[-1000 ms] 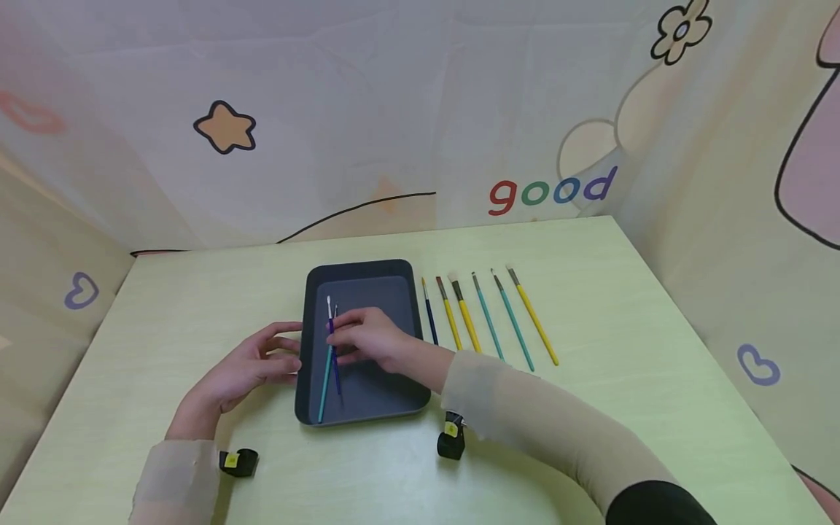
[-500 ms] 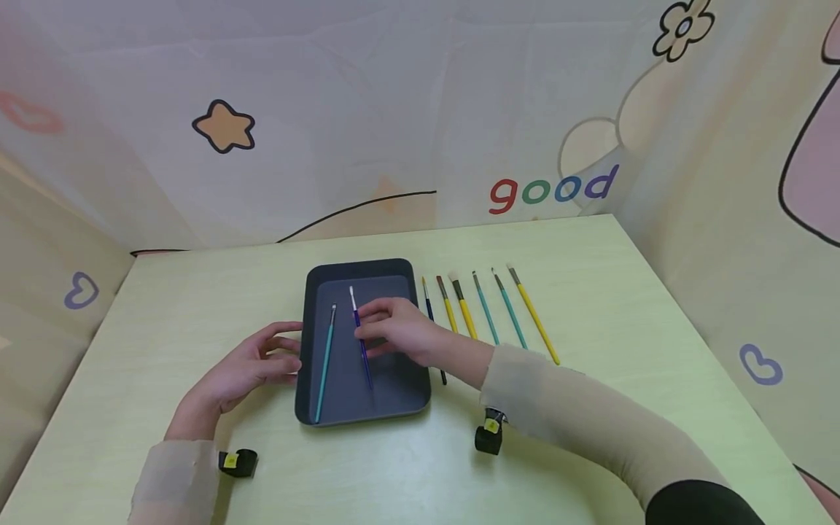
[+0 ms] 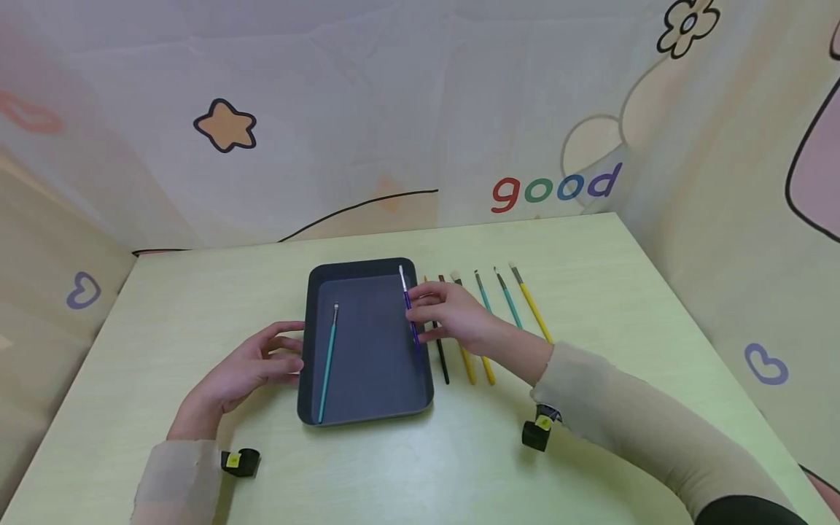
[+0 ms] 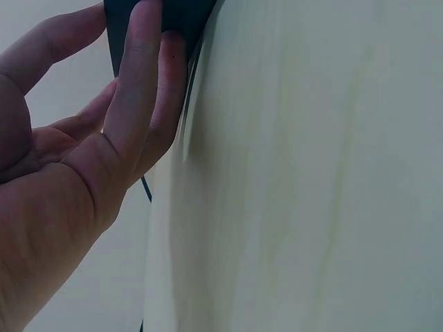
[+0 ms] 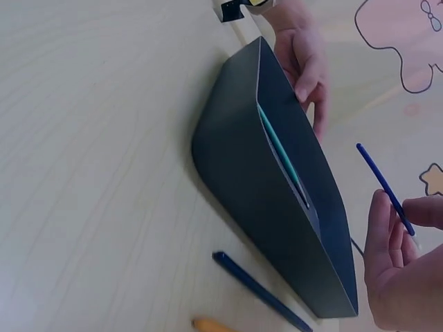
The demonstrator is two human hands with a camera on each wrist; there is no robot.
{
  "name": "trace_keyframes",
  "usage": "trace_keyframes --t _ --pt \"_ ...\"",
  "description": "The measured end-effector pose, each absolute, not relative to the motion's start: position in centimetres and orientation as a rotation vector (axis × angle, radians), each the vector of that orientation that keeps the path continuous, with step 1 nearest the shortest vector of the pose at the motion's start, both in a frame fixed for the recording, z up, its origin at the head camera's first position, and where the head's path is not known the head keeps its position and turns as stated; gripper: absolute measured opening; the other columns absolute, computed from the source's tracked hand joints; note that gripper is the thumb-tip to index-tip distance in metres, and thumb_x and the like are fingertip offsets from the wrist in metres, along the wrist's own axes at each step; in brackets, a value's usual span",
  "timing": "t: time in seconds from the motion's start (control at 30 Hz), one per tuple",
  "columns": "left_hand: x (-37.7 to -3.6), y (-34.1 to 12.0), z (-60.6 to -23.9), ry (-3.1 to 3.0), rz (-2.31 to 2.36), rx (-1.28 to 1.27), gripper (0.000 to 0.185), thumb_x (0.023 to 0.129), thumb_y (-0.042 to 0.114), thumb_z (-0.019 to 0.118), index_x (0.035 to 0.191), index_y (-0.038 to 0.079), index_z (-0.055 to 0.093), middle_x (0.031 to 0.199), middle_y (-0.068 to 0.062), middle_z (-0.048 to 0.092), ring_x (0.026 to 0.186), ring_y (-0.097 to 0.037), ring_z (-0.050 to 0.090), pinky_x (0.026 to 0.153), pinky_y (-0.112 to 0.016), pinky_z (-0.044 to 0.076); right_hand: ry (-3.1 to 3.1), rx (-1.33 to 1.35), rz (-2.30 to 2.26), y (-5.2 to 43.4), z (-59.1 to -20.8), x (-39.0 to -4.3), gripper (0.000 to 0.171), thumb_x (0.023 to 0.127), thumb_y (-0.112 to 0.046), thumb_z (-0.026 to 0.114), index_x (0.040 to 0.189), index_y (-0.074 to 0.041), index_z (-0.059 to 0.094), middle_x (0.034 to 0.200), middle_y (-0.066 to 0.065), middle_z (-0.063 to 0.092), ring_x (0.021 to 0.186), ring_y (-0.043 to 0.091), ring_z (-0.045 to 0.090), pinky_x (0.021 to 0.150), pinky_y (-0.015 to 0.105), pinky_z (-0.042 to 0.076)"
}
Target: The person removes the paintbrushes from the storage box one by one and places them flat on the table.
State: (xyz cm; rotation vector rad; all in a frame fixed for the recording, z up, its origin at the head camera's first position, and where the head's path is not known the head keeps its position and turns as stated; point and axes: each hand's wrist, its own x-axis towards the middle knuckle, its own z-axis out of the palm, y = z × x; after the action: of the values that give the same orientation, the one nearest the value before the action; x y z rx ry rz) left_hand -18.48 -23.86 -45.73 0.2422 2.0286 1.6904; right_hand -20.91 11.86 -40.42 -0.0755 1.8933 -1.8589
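Note:
Over the right rim of a dark grey tray (image 3: 374,357), my right hand (image 3: 459,317) pinches a slim paintbrush (image 5: 376,173) between thumb and fingers. Its handle is purple-blue, and its pale bristle end points away from me in the head view. A teal paintbrush (image 3: 327,364) lies lengthwise in the left part of the tray. At the tray's left side, my left hand (image 3: 252,368) touches the wall with loosely bent fingers. The left wrist view shows those fingertips (image 4: 172,59) against the dark wall.
Right of the tray, several paintbrushes lie side by side: a dark blue one (image 3: 442,364), yellow ones, including one at the far right (image 3: 533,302), and teal ones (image 3: 509,302). My right forearm partly covers the row. A patterned cloth (image 3: 315,131) stands behind the table (image 3: 216,292).
My right hand has carried the purple-blue paintbrush rightward, from beside the teal brush to the tray's right rim. My left hand has stayed in place.

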Motion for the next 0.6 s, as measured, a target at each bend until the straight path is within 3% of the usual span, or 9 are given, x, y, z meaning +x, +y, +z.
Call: trace_keyframes --t 0.13,0.33,0.6 --pt "-18.5 -23.9 -45.8 2.027 1.690 0.237 0.071 0.096 0.003 0.070 0.156 0.002 0.032 0.131 -0.029 0.047 0.100 -0.025 0.066 0.089 -0.041 0.059 1.906 -0.073 -1.852 13.4 -40.4 -21.0 0.042 0.100 -0.003 0.063 0.139 0.007 0.052 0.127 0.026 0.059 0.102 0.030 0.064 0.082 0.039 0.062" --pt "-18.6 -23.8 -45.7 2.029 1.696 0.238 0.071 0.095 0.003 0.070 0.156 0.002 0.033 0.130 -0.028 0.047 0.099 -0.024 0.067 0.089 -0.041 0.059 1.961 -0.064 -1.820 15.2 -40.2 -21.0 0.041 0.100 -0.006 0.064 0.138 0.005 0.053 0.128 0.022 0.061 0.111 0.034 0.062 0.085 0.041 0.061" --pt "-18.4 -23.7 -45.6 2.030 1.707 0.244 0.072 0.094 0.002 0.071 0.155 0.001 0.034 0.132 -0.030 0.046 0.100 -0.024 0.066 0.089 -0.041 0.059 2.003 -0.029 -1.793 17.8 -41.0 -21.6 0.044 0.101 -0.007 0.064 0.141 0.005 0.051 0.134 0.028 0.057 0.106 0.029 0.063 0.085 0.040 0.061"
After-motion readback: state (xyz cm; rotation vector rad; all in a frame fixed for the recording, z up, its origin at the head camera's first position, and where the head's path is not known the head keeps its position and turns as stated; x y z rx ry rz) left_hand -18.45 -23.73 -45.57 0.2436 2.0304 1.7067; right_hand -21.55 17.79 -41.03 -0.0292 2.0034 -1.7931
